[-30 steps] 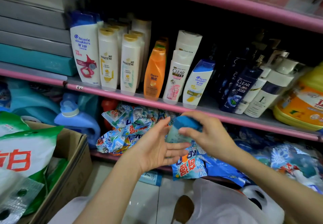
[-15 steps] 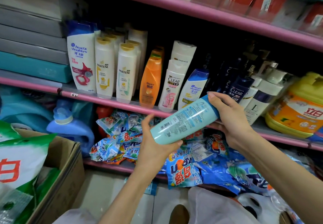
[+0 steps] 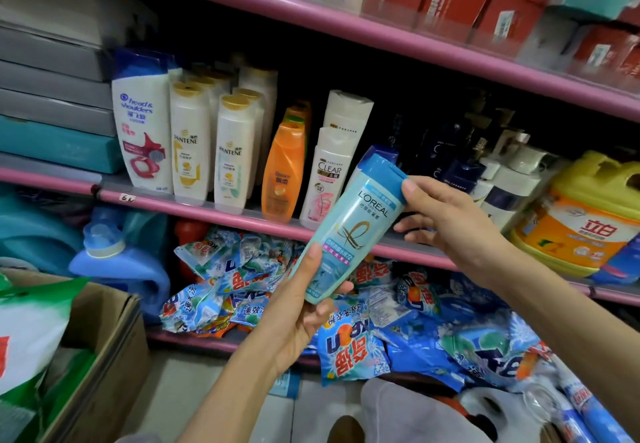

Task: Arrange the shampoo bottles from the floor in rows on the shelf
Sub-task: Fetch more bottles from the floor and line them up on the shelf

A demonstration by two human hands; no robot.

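A pale blue L'Oréal shampoo bottle (image 3: 349, 231) with a darker blue cap is held tilted in front of the pink shelf (image 3: 194, 208), label facing me. My left hand (image 3: 298, 314) grips its base from below. My right hand (image 3: 446, 221) holds the cap end with thumb and fingers. Behind it on the shelf stand a Head & Shoulders bottle (image 3: 143, 131), Pantene bottles (image 3: 230, 155), an orange bottle (image 3: 282, 172), a white Clear bottle (image 3: 325, 179) and dark blue bottles (image 3: 460, 165).
A yellow and orange detergent jug (image 3: 585, 221) stands on the shelf at right. Blue detergent packets (image 3: 349, 345) fill the lower shelf beside a blue jug (image 3: 114, 262). A cardboard box (image 3: 100, 366) sits at lower left. Red boxes (image 3: 485, 6) line the top shelf.
The bottle rose from near the lower shelf and turned from lying sideways with its back label up to nearly upright with the front label toward me. Both hands stayed on it.
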